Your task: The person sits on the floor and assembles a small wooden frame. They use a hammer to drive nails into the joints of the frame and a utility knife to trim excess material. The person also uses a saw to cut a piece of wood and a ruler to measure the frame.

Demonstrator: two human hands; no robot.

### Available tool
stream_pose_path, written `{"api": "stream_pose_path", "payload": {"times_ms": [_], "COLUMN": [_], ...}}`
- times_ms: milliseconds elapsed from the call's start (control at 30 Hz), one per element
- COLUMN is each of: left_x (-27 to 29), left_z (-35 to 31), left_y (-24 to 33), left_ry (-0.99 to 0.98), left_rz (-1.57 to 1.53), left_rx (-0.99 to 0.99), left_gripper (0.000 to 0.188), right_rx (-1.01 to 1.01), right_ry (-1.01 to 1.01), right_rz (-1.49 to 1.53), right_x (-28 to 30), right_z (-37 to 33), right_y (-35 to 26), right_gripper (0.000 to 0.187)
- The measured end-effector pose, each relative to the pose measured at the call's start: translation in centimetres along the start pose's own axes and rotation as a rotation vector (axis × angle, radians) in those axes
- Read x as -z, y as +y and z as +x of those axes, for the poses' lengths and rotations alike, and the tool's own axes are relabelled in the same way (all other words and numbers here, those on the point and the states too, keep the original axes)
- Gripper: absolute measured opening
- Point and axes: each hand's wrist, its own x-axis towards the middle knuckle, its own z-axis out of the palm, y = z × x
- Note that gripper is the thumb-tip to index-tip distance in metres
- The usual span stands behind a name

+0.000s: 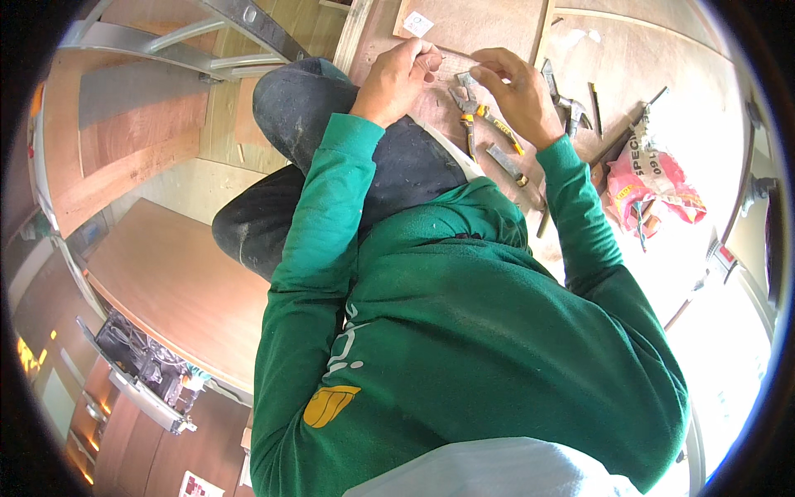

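My left hand [399, 81] is closed in a pinch over the wooden board [472, 25]; whatever its fingertips hold is too small to name. Across a short gap, my right hand [520, 93] has its thumb and forefinger curved and apart, with nothing visible between them. Just below the right fingertips lie pliers [469, 107] with black and yellow handles, jaws pointing away from me. A chisel-like tool [507, 164] rests nearer my body. Beyond my right wrist is a claw hammer [573, 114], partly hidden by the hand.
At the right lies a crumpled pink and white plastic bag [654, 178] with pieces inside, beside a dark slim rod [596, 109]. A metal ladder [186, 54] stands at the far left. An open box of metal parts [145, 364] sits at the lower left.
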Motion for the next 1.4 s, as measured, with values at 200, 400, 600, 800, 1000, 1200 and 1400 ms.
{"api": "stream_pose_path", "payload": {"times_ms": [200, 400, 600, 800, 1000, 1200, 1400], "left_x": [-0.6, -0.6, 0.3, 0.4, 0.5, 3.0, 3.0], "left_z": [0.3, 0.1, 0.6, 1.2, 1.7, 3.9, 9.8], "left_y": [0.5, -0.2, 0.1, 0.9, 1.0, -2.0, -6.8], "left_ry": [0.122, 0.032, 0.006, -0.006, 0.013, 0.405, 0.087], "left_rz": [0.314, 0.062, -0.363, -0.390, -0.404, -0.015, 0.592], "left_rx": [-0.241, -0.095, 0.046, 0.058, 0.017, 0.082, 0.262], "left_gripper": [0.012, 0.016, 0.023, 0.021, 0.018, 0.025, 0.035], "right_rx": [-0.216, -0.334, -0.452, -0.471, -0.489, -0.251, -0.532], "right_ry": [-0.215, -0.234, -0.254, -0.238, -0.251, 0.400, 0.317], "right_rz": [0.317, 0.583, 1.048, 1.098, 0.962, -0.492, -0.500], "right_x": [-1.2, -2.1, -2.8, -2.8, -1.5, 2.9, 4.1], "right_z": [2.1, 2.3, 2.7, 3.6, 4.7, 7.6, 9.3], "right_y": [-1.6, -0.6, 0.2, -0.4, -1.1, 10.3, 13.8], "right_gripper": [0.030, 0.030, 0.025, 0.022, 0.028, 0.074, 0.084]}}
